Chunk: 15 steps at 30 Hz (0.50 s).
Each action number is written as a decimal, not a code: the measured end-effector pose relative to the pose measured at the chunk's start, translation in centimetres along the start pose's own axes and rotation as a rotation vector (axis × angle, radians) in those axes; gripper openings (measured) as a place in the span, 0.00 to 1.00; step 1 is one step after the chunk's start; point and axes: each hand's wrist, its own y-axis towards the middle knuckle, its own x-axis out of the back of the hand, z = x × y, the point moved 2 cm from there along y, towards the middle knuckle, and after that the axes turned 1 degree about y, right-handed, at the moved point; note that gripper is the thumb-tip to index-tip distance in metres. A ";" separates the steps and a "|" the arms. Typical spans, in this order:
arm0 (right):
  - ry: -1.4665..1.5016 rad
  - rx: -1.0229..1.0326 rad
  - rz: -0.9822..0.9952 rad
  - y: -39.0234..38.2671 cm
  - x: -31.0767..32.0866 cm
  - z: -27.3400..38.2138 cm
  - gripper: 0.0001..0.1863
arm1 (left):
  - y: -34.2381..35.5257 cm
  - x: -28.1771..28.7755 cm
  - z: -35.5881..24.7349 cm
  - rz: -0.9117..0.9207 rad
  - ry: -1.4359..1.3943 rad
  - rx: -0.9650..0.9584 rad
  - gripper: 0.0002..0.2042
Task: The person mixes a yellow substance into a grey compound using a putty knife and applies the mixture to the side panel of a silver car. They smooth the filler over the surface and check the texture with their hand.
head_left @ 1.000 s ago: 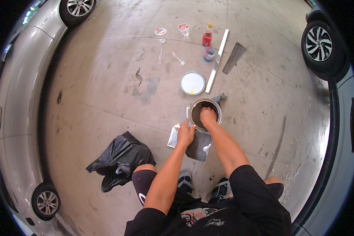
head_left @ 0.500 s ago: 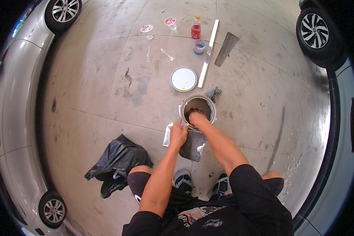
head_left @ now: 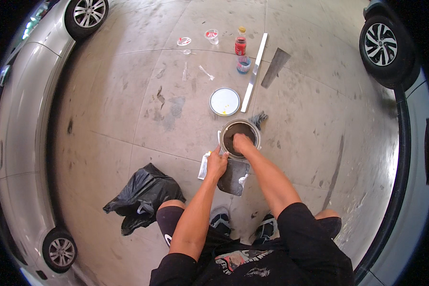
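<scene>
My right hand (head_left: pixel 243 143) reaches inside a round metal can (head_left: pixel 257 136) holding dark brown material, its fingertips hidden. My left hand (head_left: pixel 217 165) grips the can's lower-left rim with fingers wrapped against it. Just below the can lies a dark flat sheet (head_left: pixel 232 181) with a white smear, beside a white tube-like pack (head_left: pixel 203 169). A crumpled dark grey piece (head_left: pixel 258 120) sits at the can's upper right. Above it is a round white lid (head_left: pixel 224 100) with a yellow spot.
Silver car (head_left: pixel 26 133) at left, another car (head_left: pixel 412 143) at right. Beyond the lid lie a red drink bottle (head_left: pixel 240 45), blue-liquid cup (head_left: pixel 243 66), clear cup (head_left: pixel 211 39), plastic bits (head_left: pixel 206 72), long white bar (head_left: pixel 254 71) and grey blade (head_left: pixel 275 66). Black plastic bag (head_left: pixel 145 195) lies left of my knee.
My right hand has moved about inside the can, toward its lower left and then slightly back up. My left hand stays at the rim. The whole view has shifted a little.
</scene>
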 end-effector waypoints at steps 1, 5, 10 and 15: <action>0.108 -0.036 -0.072 0.4 0.0 0.0 0.13 | -0.1 0.1 -0.1 -0.002 0.013 -0.001 0.26; 0.445 -0.214 -0.256 1.2 -1.0 0.0 0.13 | -0.2 0.0 0.0 -0.018 0.000 0.003 0.26; 1.024 -0.677 -0.446 3.7 -4.9 -1.9 0.17 | -0.5 0.3 -1.3 -0.009 0.073 0.039 0.22; 1.551 -1.032 -0.651 3.6 -4.6 -0.2 0.18 | -0.2 -0.3 -0.4 -0.001 -0.003 0.032 0.24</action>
